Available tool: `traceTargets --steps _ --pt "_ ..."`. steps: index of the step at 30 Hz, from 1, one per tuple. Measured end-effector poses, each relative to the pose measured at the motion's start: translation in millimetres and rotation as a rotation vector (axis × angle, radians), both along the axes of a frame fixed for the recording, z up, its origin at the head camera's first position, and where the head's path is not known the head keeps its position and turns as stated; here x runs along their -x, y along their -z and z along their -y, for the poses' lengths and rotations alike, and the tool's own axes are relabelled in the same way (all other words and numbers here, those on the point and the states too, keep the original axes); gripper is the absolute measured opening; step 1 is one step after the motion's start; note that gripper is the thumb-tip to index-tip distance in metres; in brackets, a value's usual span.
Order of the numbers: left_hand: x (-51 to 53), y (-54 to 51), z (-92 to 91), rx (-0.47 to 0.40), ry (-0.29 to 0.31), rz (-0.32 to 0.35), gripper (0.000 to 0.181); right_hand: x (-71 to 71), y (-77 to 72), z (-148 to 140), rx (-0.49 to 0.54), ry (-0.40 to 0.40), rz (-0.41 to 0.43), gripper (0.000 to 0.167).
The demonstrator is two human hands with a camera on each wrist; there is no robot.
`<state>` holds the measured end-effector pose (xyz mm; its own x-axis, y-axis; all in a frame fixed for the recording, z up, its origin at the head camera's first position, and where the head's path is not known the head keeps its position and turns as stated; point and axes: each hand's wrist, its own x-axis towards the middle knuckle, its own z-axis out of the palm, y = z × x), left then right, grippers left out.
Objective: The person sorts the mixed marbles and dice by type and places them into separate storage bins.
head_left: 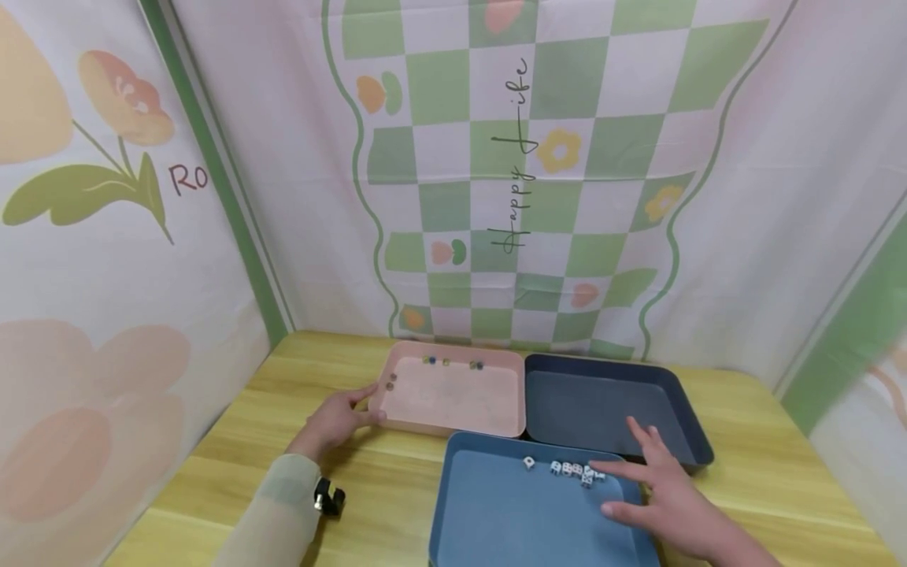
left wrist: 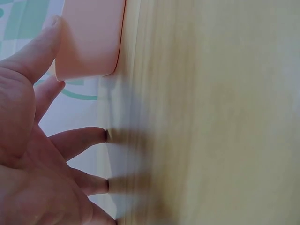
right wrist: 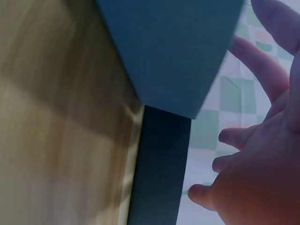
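Observation:
My left hand (head_left: 336, 419) rests at the left end of a shallow pink tray (head_left: 453, 427). In the left wrist view its thumb touches the tray wall (left wrist: 89, 42), its index finger is at the tray's corner, and the other fingers reach down to the table. My right hand (head_left: 662, 490) hovers with spread fingers over the right side of a blue tray (head_left: 517, 512), holding nothing visible. Beneath and beside its fingertips lies a row of several white dice (head_left: 577, 471). One white die (head_left: 528, 463) sits apart, to their left.
Several tiny coloured pieces (head_left: 446, 362), too small to identify, lie along the pink tray's back and left edges. A dark navy tray (head_left: 602, 402) adjoins it on the right, behind the blue tray. The wooden table (head_left: 383, 504) meets a printed curtain (head_left: 439, 157) at the back.

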<state>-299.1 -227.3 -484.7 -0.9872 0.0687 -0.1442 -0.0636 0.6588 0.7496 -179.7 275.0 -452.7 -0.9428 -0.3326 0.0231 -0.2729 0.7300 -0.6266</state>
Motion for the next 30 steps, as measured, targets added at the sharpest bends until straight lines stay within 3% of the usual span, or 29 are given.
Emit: traceTargets --steps 9,18,30 --pt "-2.5 -4.4 -4.0 0.025 -0.007 -0.003 0.068 5.7 0.8 7 -0.146 0.059 0.033 0.047" --pt "-4.6 -7.2 -4.8 0.023 -0.028 0.009 0.067 9.5 1.5 9 -0.191 0.066 0.067 0.044" --pt "-2.1 -2.7 -2.9 0.035 -0.04 0.006 0.067 12.0 3.0 8 -0.221 0.051 0.089 0.039"
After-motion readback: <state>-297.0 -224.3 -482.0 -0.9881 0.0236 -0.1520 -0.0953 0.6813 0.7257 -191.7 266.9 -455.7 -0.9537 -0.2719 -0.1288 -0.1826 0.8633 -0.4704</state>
